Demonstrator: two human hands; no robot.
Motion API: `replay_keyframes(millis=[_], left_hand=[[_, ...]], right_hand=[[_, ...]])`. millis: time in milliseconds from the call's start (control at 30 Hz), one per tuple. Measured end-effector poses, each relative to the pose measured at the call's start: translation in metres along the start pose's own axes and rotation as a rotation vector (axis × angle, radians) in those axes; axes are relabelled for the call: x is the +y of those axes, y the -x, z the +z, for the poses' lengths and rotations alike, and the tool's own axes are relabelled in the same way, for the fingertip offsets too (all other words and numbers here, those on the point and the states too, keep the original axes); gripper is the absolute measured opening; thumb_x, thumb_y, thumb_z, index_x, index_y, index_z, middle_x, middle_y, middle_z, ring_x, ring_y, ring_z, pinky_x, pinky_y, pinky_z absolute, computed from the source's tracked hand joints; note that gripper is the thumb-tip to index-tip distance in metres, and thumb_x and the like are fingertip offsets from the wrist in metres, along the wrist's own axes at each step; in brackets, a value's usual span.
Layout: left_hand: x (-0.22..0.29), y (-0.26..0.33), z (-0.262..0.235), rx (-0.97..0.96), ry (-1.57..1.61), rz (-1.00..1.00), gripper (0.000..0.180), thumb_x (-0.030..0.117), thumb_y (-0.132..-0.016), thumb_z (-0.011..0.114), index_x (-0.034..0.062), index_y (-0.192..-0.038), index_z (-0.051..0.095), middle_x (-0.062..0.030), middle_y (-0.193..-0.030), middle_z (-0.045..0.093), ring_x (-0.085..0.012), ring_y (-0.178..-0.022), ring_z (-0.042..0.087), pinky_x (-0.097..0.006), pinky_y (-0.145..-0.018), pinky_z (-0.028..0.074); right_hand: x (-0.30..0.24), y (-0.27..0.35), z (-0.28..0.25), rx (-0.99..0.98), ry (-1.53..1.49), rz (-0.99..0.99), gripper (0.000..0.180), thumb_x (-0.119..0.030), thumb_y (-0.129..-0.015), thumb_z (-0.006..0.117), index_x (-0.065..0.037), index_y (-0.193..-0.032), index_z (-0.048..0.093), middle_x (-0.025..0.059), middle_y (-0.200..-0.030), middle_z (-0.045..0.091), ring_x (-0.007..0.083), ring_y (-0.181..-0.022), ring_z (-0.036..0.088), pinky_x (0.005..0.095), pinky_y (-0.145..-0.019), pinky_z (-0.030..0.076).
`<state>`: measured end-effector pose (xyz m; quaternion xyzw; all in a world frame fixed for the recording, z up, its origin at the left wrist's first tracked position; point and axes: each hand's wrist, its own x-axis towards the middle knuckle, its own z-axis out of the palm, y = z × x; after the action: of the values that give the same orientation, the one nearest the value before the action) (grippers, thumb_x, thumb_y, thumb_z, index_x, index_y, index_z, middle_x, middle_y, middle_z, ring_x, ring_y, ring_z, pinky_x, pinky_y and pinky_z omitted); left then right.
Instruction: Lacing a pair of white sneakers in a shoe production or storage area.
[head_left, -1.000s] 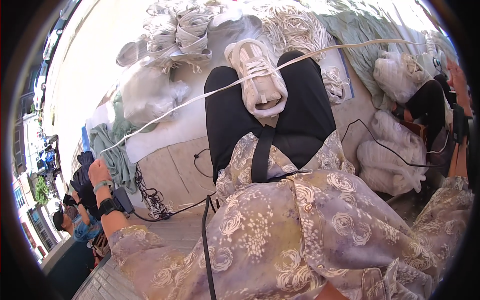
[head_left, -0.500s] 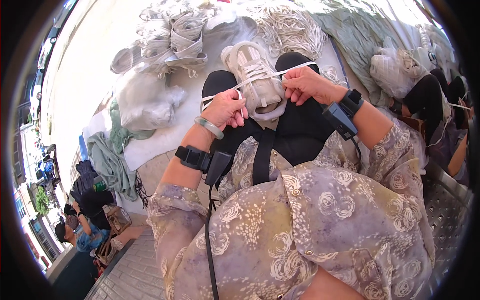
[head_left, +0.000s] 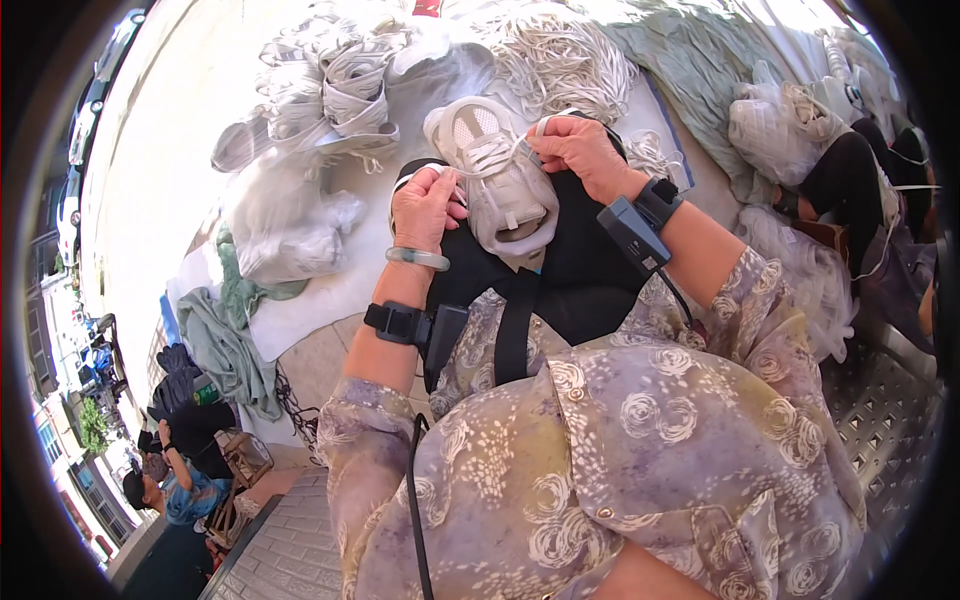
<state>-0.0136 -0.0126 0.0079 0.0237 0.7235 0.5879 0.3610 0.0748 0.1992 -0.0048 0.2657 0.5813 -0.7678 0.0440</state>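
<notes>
A pale beige and white sneaker (head_left: 508, 205) rests between my knees, its toe pointing away from me. White shoelace (head_left: 488, 157) crosses its upper. At the shoe's left side my left hand (head_left: 426, 207) pinches one lace end, thumb and fingers closed on it. My right hand (head_left: 585, 155) grips the other end above the right side, and some lace curls over its fingertips. Both lace ends run from the shoe's throat out to the hands. Black trousers (head_left: 590, 240) lie under the shoe.
Beyond my knees lie a heap of loose white laces (head_left: 570, 60) and stacked shoe uppers (head_left: 330, 85). A clear plastic bag (head_left: 285, 215) and green cloth (head_left: 230, 350) are at left. Another person's knees (head_left: 850, 185) are at right; a seated person (head_left: 180, 490) is far left.
The lace ends have been drawn in, and both hands are closer to the shoe's upper part. The shoe now sits more upright, its heel opening turned toward me. The view has shifted slightly.
</notes>
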Motion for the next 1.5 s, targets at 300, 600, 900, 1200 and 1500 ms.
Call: replay_keyframes(millis=[300, 600, 900, 1200, 1500], left_hand=[[-0.013, 0.005, 0.002, 0.107, 0.136, 0.061, 0.013, 0.019, -0.086, 0.059, 0.0057, -0.084, 0.059, -0.0016, -0.063, 0.058, -0.0058, -0.043, 0.051, -0.016, -0.036, 0.037], [-0.012, 0.006, 0.002, 0.108, 0.169, 0.055, 0.006, 0.009, -0.085, 0.056, 0.0034, -0.085, 0.056, -0.0040, -0.064, 0.059, -0.0080, -0.044, 0.054, -0.017, -0.037, 0.041], [-0.011, 0.003, 0.011, 0.063, 0.181, 0.099, 0.006, 0.009, -0.084, 0.057, 0.0058, -0.083, 0.052, -0.0060, -0.068, 0.059, -0.0099, -0.048, 0.055, -0.018, -0.040, 0.043], [-0.034, 0.008, -0.016, 0.132, 0.153, 0.156, 0.005, 0.009, -0.084, 0.056, 0.0063, -0.085, 0.051, -0.0046, -0.062, 0.056, -0.0092, -0.042, 0.052, -0.017, -0.034, 0.038], [-0.018, -0.010, 0.013, 0.160, 0.046, 0.260, 0.004, 0.007, -0.084, 0.055, 0.0063, -0.087, 0.053, -0.0016, -0.064, 0.056, -0.0062, -0.047, 0.052, -0.018, -0.040, 0.040]], right_hand=[[0.013, 0.000, 0.017, 0.100, -0.088, -0.162, 0.007, -0.003, -0.078, 0.061, -0.002, -0.071, 0.060, -0.0027, -0.062, 0.053, 0.0036, -0.054, 0.044, 0.0197, -0.050, 0.036], [0.022, -0.009, 0.016, 0.136, 0.096, -0.267, 0.005, -0.003, -0.076, 0.061, -0.002, -0.071, 0.061, -0.0048, -0.059, 0.051, 0.0024, -0.053, 0.043, 0.0199, -0.048, 0.036], [0.010, -0.003, 0.012, 0.094, 1.134, -0.855, 0.004, -0.008, -0.069, 0.054, -0.008, -0.072, 0.053, 0.0070, -0.073, 0.057, 0.0262, -0.075, 0.059, 0.0340, -0.066, 0.048], [-0.002, 0.003, 0.022, 0.090, 0.979, -0.342, 0.034, -0.033, -0.074, 0.062, -0.002, -0.083, 0.056, 0.0174, -0.076, 0.061, 0.0326, -0.079, 0.061, 0.0398, -0.071, 0.046], [-0.010, 0.021, 0.025, -0.084, 1.039, -0.939, 0.006, -0.017, -0.075, 0.056, -0.015, -0.075, 0.061, 0.0030, -0.072, 0.054, 0.0227, -0.075, 0.055, 0.0365, -0.068, 0.039]])
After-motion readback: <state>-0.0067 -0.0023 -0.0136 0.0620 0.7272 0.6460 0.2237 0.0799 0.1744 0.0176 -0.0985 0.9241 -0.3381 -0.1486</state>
